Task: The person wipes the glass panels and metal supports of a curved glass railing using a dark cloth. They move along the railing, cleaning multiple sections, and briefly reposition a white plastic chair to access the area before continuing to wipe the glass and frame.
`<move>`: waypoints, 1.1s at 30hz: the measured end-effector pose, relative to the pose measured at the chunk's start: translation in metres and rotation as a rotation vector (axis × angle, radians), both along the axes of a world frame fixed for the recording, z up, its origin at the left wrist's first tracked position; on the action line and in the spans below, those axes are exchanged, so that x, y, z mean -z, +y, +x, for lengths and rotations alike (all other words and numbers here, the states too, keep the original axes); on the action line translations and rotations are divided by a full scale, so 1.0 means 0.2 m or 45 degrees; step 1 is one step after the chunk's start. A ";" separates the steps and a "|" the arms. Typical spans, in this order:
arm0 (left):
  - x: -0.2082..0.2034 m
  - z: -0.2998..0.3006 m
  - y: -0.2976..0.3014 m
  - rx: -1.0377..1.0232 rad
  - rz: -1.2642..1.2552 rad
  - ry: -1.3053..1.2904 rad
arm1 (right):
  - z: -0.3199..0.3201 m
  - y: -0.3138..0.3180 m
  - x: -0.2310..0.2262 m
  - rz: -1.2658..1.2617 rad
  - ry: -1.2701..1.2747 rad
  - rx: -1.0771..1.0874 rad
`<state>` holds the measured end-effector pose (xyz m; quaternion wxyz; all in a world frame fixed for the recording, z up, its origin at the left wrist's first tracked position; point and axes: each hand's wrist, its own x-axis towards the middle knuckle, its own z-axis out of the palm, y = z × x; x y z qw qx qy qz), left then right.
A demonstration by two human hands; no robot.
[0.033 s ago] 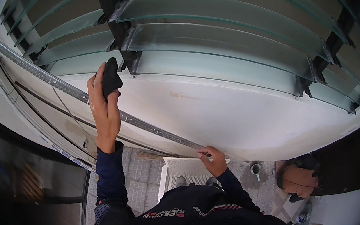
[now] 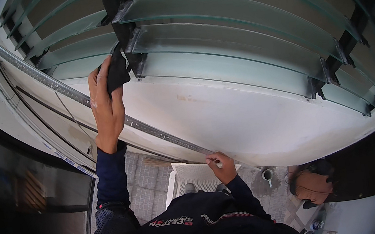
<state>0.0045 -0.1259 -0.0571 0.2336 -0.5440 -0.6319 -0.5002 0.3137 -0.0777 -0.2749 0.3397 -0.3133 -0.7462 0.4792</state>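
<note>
My left hand is raised at the louvre window, with its fingers closed round a folded black cloth. The cloth is against or very close to the dark upright frame that holds the glass slats. Lower down, my right hand has curled fingers, thumb and forefinger together, at the near part of a long perforated metal strip. The strip slants along the white wall, passing behind my left hand. How far the right fingers wrap round it is partly hidden.
Below me is a white perforated seat-like surface, with my shoes on it. A light mug stands on the paved floor, near an orange-brown item. Dark glazed panels are at left; cables run along the wall.
My left hand and the cloth have shifted slightly, the cloth moving right towards the upright frame. My right hand keeps its place.
</note>
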 end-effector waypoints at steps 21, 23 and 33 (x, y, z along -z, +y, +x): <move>-0.50 -0.07 0.08 -0.483 -0.521 0.558 | 0.18 0.03 0.16 -0.097 -0.001 0.045; -0.40 -0.01 0.16 -0.450 -0.478 0.490 | 0.15 0.04 0.14 -0.067 0.003 -0.010; -0.26 -0.05 0.30 -0.481 -0.587 0.711 | 0.15 0.12 0.08 -0.020 -0.033 -0.066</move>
